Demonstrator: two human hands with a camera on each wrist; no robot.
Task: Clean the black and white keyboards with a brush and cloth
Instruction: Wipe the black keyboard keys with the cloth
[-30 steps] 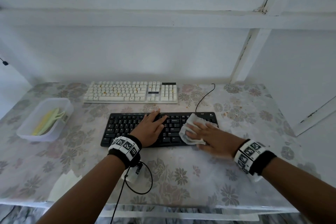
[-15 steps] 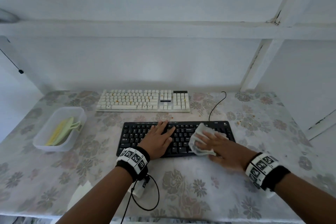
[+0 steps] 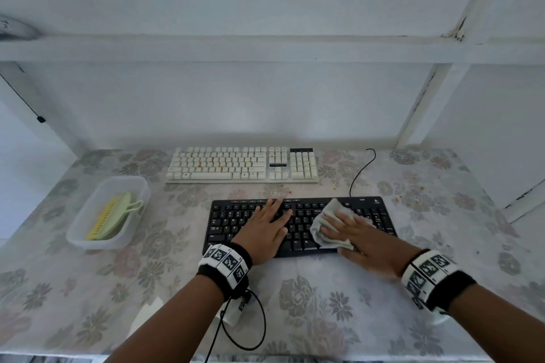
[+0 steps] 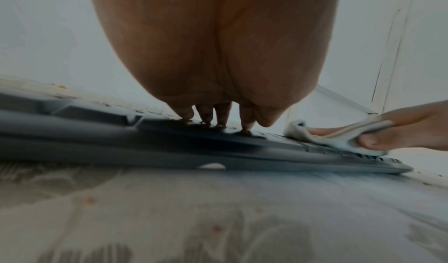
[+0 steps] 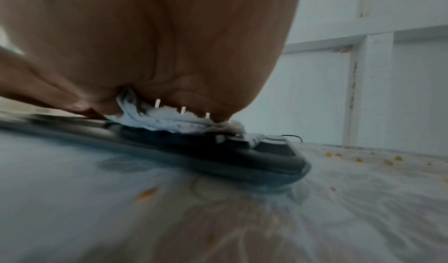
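White cloth unmoved on black keyboard, mid-frame; right hand presses it, thumb pinching per left wrist view. Left hand still flat, fingers straight. Right wrist view shows crumbs on counter.

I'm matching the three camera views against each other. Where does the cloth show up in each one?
Head: the cloth lies right of centre, under the right hand on the black keyboard.
Left wrist: at the right edge, the cloth is pinched by the right hand.
Right wrist: at centre, bunched under the palm.
Shared landmark: the black keyboard, under the cloth in all three.
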